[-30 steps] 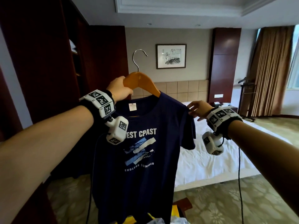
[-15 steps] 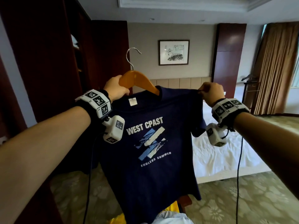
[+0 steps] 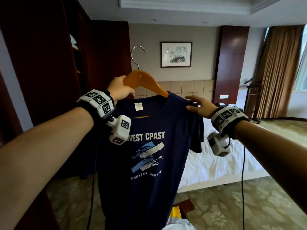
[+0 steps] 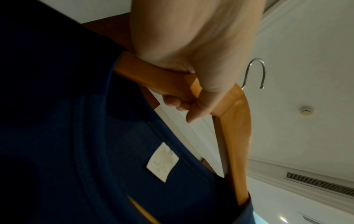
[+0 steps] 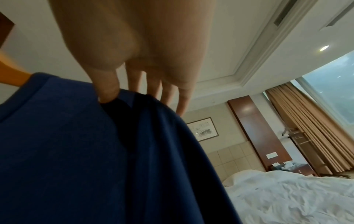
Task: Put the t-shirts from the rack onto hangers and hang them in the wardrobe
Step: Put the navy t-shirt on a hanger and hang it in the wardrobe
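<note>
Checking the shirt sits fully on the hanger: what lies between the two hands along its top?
In the head view, between left hand and right hand: the hanger's bare wooden arm, then the t-shirt's collar and covered shoulder.

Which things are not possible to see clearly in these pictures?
- Hanger's left arm end: head view, covered by the left hand and the t-shirt.
- Label text: head and left wrist views, too small and blurred.
- T-shirt hem: head view, cut by the bottom edge.
- Wardrobe rail: head view, too dark.
- Right hand fingertips: right wrist view, blurred.
</note>
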{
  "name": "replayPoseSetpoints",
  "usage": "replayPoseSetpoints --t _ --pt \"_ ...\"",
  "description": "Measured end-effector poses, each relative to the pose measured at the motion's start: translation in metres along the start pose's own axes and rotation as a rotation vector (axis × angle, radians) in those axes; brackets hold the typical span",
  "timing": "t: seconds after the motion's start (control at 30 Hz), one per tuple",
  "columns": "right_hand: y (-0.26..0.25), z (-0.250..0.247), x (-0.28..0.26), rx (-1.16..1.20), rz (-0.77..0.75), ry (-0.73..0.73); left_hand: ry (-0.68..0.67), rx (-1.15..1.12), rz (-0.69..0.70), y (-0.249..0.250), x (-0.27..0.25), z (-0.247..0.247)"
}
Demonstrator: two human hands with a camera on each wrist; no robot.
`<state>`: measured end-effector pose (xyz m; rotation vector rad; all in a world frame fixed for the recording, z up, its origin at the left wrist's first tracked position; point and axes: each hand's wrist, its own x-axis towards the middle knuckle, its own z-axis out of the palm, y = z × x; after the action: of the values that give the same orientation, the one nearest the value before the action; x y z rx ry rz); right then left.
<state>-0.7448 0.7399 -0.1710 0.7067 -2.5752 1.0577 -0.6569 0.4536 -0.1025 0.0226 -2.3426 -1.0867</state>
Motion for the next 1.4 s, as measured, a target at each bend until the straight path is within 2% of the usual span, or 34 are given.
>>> replayPoseSetpoints --t 0.13,0.47,0.6,0.73,0.8,0.93,1.1,1.23,1.4 --pt "-0.006 0.002 0.0 -0.218 -0.048 -0.049 -0.013 -0.012 0.002 0.0 -0.001 -0.005" --pt "-0.002 0.013 -0.01 -0.257 -0.023 -0.048 -0.027 -0.036 -0.022 -0.007 -0.001 -0.017" --pt "-0.034 0.012 -0.001 -0.097 -0.062 -0.035 -0.048 -0.043 -0.032 -0.006 -0.001 -0.015" --pt "-0.088 0.022 0.013 -0.152 -0.167 -0.09 -0.077 -0.061 -0.005 0.005 -0.004 -0.004" --pt "-0.107 0.029 0.018 -0.168 -0.193 -0.045 -0.068 -0.062 0.017 0.008 -0.006 -0.002" --pt "-0.124 0.033 0.024 -0.131 -0.17 0.137 -0.066 -0.053 0.034 0.007 -0.01 -0.003" --pt "-0.125 0.035 0.029 -0.133 -0.143 0.171 -0.072 0.015 0.051 -0.006 -0.009 -0.021" --pt "-0.115 0.028 0.032 -0.159 -0.094 0.199 -0.124 0.037 -0.017 -0.034 -0.012 -0.042" --pt "-0.109 0.016 0.038 -0.109 -0.059 0.228 -0.273 0.167 -0.179 -0.074 -0.021 -0.055"
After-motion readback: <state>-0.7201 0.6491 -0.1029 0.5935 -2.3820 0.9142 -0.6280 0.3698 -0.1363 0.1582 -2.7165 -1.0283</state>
